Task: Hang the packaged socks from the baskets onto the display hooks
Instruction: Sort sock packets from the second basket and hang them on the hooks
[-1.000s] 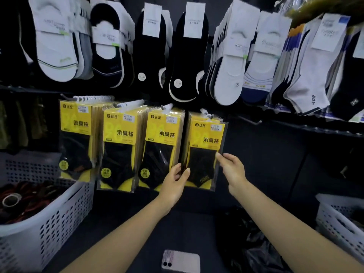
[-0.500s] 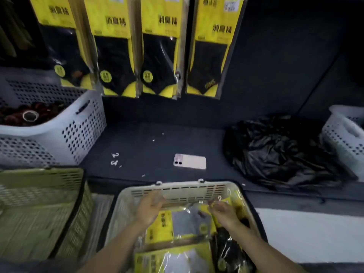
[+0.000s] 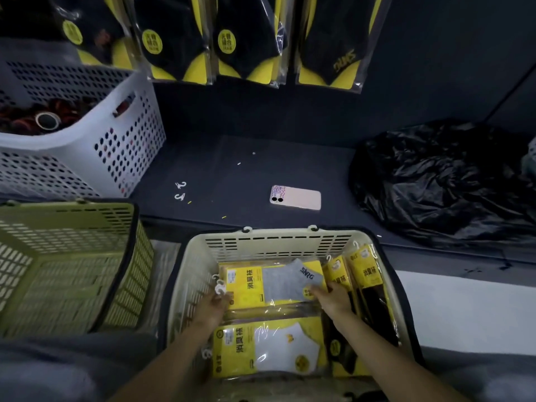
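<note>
— Dark matte ledge (image 3: pixel 261 169) under the hanging black-sock packs (image 3: pixel 246 39), a phone (image 3: pixel 295 197) lying on it. Which step is this?

— Picking. Both hands are down in the cream slatted basket (image 3: pixel 278 242), on the grey-sock pack (image 3: pixel 272 282) lying flat atop the stack. The left hand (image 3: pixel 213 304) pinches its hook end. The right hand (image 3: pixel 333 297) lays its fingers over the sock end, but the thumb is hidden, so I cannot tell whether it grips.

— Next?

— Probably lift it clear, turn it upright and thread its small white plastic hook onto a peg. Glossy film looks slippery; the yellow card insert should keep it stiff.
</note>
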Tool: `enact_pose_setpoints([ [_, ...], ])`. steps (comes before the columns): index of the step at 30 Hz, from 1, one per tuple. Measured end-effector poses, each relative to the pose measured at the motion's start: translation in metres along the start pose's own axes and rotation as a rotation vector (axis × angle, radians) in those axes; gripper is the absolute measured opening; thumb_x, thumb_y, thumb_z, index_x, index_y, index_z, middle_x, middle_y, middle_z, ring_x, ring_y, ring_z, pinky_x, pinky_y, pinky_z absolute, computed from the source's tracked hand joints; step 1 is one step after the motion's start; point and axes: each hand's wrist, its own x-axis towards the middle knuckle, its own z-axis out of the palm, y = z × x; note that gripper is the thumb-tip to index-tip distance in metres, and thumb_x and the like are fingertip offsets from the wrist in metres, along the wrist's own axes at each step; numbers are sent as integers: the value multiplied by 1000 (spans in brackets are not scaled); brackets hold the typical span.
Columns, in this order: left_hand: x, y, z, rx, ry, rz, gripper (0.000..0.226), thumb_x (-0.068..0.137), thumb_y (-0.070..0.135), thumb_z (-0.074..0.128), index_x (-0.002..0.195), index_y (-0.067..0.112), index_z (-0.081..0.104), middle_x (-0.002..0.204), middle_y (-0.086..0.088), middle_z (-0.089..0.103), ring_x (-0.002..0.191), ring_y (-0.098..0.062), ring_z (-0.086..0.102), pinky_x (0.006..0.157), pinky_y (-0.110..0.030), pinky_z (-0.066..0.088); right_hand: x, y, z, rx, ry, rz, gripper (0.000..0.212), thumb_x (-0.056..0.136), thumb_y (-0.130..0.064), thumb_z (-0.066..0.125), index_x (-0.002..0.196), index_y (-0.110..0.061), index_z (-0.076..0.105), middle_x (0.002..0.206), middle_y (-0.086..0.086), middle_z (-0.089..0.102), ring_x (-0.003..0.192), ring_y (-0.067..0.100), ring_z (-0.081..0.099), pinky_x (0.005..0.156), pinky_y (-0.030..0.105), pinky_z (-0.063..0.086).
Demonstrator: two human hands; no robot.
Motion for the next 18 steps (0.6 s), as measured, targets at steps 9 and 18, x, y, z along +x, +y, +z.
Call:
enact_pose_setpoints([
  [9,-9,19,-4,-225,35,-131,40,85,35,68,111,5,60,114,-18,65,97,-31,63,91,-37,48,-21,-39,-29,300,-472,164,36,77,-1,71,112,4,65,121,21,64,114,37,60,98,49,48],
  [18,-33,71,-19,-982,-35,-139,27,80,28,73,99,10,66,93,-8,72,80,-16,68,58,-23,56,-49,-71,-59,459,-643,-1,34,82,-5,63,116,-5,65,112,8,71,92,19,71,68,28,58],
])
